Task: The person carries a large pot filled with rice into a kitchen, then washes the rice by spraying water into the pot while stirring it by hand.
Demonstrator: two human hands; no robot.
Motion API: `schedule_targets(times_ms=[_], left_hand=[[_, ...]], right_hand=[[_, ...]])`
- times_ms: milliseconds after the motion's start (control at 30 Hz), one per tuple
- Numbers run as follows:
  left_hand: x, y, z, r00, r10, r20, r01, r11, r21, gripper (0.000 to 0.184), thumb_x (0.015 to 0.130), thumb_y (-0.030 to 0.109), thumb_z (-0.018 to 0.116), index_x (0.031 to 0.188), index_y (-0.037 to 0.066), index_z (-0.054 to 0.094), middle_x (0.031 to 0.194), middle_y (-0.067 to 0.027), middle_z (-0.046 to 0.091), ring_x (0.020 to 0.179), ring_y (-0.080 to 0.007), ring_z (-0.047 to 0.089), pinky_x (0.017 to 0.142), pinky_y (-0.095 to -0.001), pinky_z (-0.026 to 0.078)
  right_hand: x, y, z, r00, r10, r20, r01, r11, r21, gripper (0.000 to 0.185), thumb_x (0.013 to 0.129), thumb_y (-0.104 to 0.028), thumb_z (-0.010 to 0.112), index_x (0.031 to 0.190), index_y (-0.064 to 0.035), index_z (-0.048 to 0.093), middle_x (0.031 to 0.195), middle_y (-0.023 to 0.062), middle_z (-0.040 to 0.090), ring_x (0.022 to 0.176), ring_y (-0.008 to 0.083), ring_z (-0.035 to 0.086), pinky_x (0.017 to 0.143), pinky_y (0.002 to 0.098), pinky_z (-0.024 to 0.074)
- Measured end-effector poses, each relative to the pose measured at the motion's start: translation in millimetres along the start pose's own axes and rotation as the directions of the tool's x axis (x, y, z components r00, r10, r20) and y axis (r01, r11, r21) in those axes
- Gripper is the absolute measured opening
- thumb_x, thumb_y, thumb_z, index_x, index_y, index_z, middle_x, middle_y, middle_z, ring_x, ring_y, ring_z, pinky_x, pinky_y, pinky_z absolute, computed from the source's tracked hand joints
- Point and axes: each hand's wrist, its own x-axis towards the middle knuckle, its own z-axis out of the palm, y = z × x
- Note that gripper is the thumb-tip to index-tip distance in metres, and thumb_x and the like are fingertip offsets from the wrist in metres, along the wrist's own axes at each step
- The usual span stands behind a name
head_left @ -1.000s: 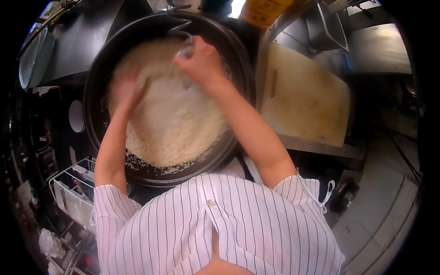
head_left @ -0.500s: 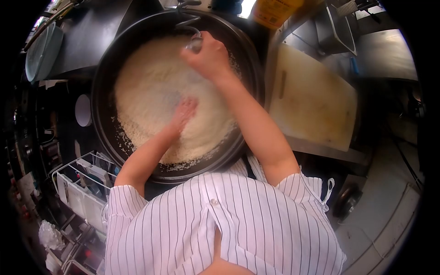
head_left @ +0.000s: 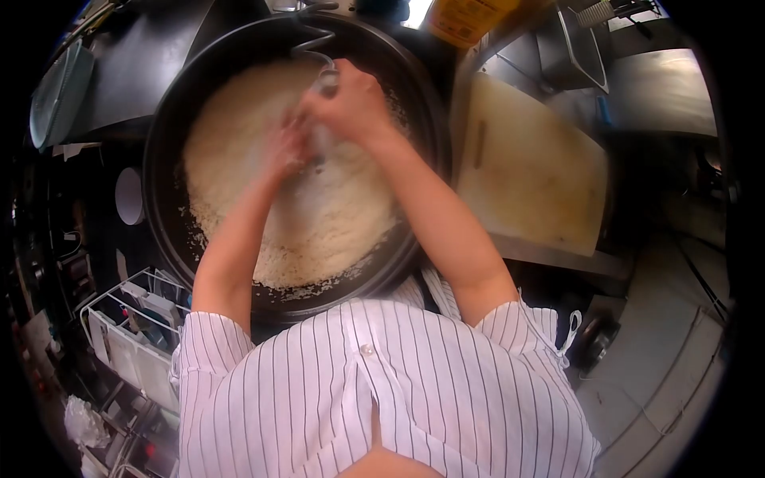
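Right hand (head_left: 355,103) is gripping a small metal head (head_left: 329,78), fingers closed around it; reads like a spray nozzle, but the fingers are hiding most of it. Risk: if wet fingers are slipping, the head could be twisting off aim and sending liquid over the rim. Coiled line (head_left: 319,33) is running from the head up across the far edge of the pot; if it is pulling tight, it could be tugging the grip sideways.

Left hand (head_left: 291,147) is blurring just beside the right, low over the rice; cannot tell if its fingers are spread or curled, or if it is holding any grains. Risk: hands are working so close that a fast sweep could be knocking the head or the right knuckles.

Rice (head_left: 319,247) is filling the middle of the big dark pot (head_left: 165,187), pale and wet-looking. Loose grains (head_left: 196,233) are clinging to the near and left inner wall; a hard push could be throwing some over the rim.

Further out, striped shirt (head_left: 358,390) is sitting close to the near rim; splashes could be soaking it. Cutting board (head_left: 534,175) is lying to the right of the pot, where stray spray or grains could be landing.
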Motion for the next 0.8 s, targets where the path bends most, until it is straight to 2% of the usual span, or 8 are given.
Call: schedule_targets(times_ms=[67,133,200,400,533,600,767,800], left_hand=[[-9,-15,12,0.925,-0.074,-0.373,0.078,0.997,-0.004,0.041,0.074,0.038,0.058,0.105,0.012,0.058,0.118,-0.0059,0.050,0.115,-0.0296,0.039,0.089,-0.0540,0.030],[-13,-34,25,0.889,-0.024,-0.457,0.019,1.000,-0.017,0.042,0.072,0.036,0.061,0.108,0.013,0.057,0.119,-0.0061,0.050,0.114,-0.0333,0.038,0.093,-0.0511,0.029],[-20,-39,29,0.892,-0.284,-0.352,0.230,0.955,-0.190,0.043,0.070,0.034,0.063,0.109,0.016,0.056,0.119,-0.0073,0.049,0.111,-0.0330,0.041,0.091,-0.0449,0.035],[-39,-47,25,0.935,-0.343,-0.088,0.310,0.914,-0.262,0.043,0.072,0.024,0.060,0.112,0.011,0.052,0.099,-0.0158,0.058,0.085,-0.0322,0.056,0.072,-0.0402,0.047],[-45,-28,31,0.904,-0.415,-0.103,0.360,0.868,-0.344,0.042,0.073,0.020,0.056,0.113,0.009,0.052,0.089,-0.0175,0.060,0.078,-0.0348,0.057,0.068,-0.0424,0.047],[-34,-12,33,0.828,-0.547,0.125,0.524,0.676,-0.519,0.038,0.077,0.037,0.052,0.105,0.012,0.057,0.101,-0.0174,0.059,0.092,-0.0310,0.056,0.077,-0.0418,0.043],[3,14,18,0.883,-0.345,0.319,0.468,0.703,-0.535,0.033,0.086,0.031,0.045,0.109,0.010,0.054,0.103,-0.0116,0.058,0.094,-0.0253,0.055,0.077,-0.0360,0.044],[4,14,32,0.962,-0.236,-0.138,0.101,0.777,-0.621,0.030,0.083,0.031,0.046,0.102,0.009,0.053,0.087,-0.0097,0.056,0.076,-0.0239,0.052,0.064,-0.0345,0.043]], right_hand=[[-1,-3,0,0.999,-0.040,-0.033,0.041,0.999,0.019,0.043,0.062,-0.031,0.064,0.086,0.0035,0.055,0.074,0.0187,0.061,0.073,0.0328,0.061,0.068,0.0380,0.0485],[-2,-5,-1,0.999,-0.035,-0.036,0.036,0.999,0.024,0.043,0.061,-0.031,0.064,0.086,0.0033,0.055,0.073,0.0184,0.061,0.073,0.0326,0.061,0.068,0.0378,0.0486],[-1,-6,-2,0.999,-0.031,-0.044,0.032,0.999,0.027,0.043,0.061,-0.031,0.064,0.085,0.0031,0.055,0.073,0.0182,0.061,0.073,0.0324,0.061,0.068,0.0376,0.0486],[-1,-9,-2,0.999,-0.033,-0.039,0.034,0.999,0.009,0.042,0.061,-0.032,0.065,0.085,0.0015,0.056,0.073,0.0167,0.062,0.072,0.0315,0.061,0.068,0.0377,0.0485],[-1,-13,-2,0.999,-0.037,0.001,0.037,0.997,0.062,0.042,0.061,-0.034,0.065,0.084,0.0006,0.056,0.074,0.0158,0.062,0.075,0.0305,0.061,0.070,0.0366,0.0478],[-4,-15,-1,0.999,-0.046,0.019,0.044,0.993,0.105,0.042,0.061,-0.034,0.064,0.083,0.0005,0.056,0.075,0.0153,0.062,0.076,0.0298,0.061,0.070,0.0358,0.0476],[-5,-5,9,0.971,-0.016,0.240,-0.047,0.965,0.258,0.044,0.061,-0.037,0.064,0.084,0.0000,0.056,0.076,0.0132,0.063,0.076,0.0265,0.061,0.071,0.0336,0.0472],[-5,-7,8,0.971,-0.018,0.238,-0.046,0.965,0.258,0.044,0.061,-0.037,0.064,0.084,0.0000,0.056,0.076,0.0132,0.063,0.076,0.0265,0.061,0.071,0.0336,0.0472]])
